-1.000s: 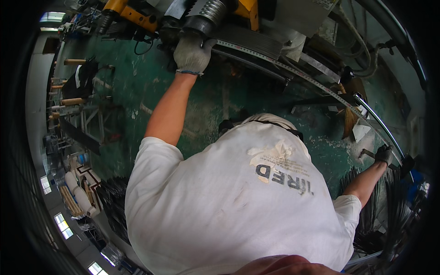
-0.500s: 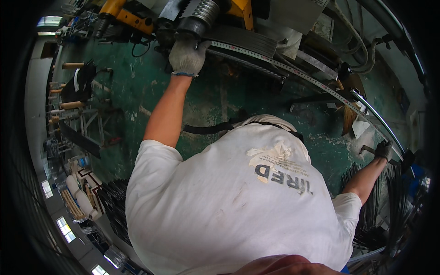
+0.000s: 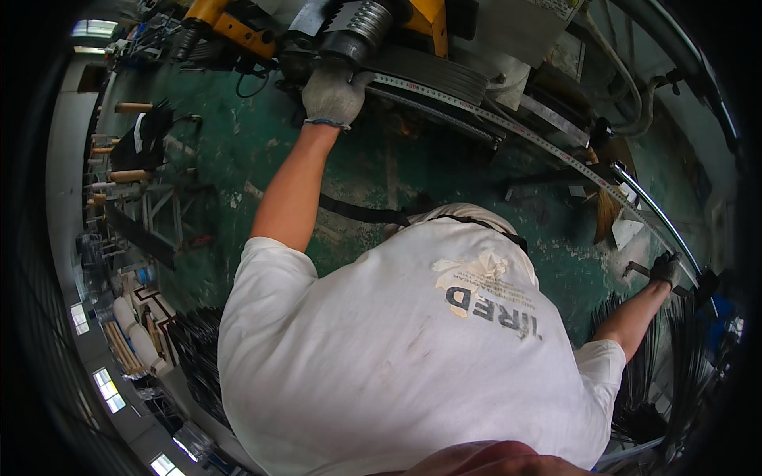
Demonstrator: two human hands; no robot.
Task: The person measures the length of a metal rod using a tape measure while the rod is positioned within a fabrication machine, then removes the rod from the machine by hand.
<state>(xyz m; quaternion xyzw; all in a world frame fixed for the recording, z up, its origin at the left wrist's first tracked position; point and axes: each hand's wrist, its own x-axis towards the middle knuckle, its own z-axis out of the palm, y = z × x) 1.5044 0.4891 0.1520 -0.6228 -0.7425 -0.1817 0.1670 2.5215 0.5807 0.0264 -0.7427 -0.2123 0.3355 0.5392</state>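
green floor [image 3: 226,163], bright window [image 3: 109,390], broom [image 3: 606,217]

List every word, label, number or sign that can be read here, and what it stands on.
White shirt: large dark lettering, wording not copied here; the finer lines are too small to read surely.
Tape measure, running between left hand and right hand: number marks, not copied here.
Pale label on grey machine housing: too small to read.
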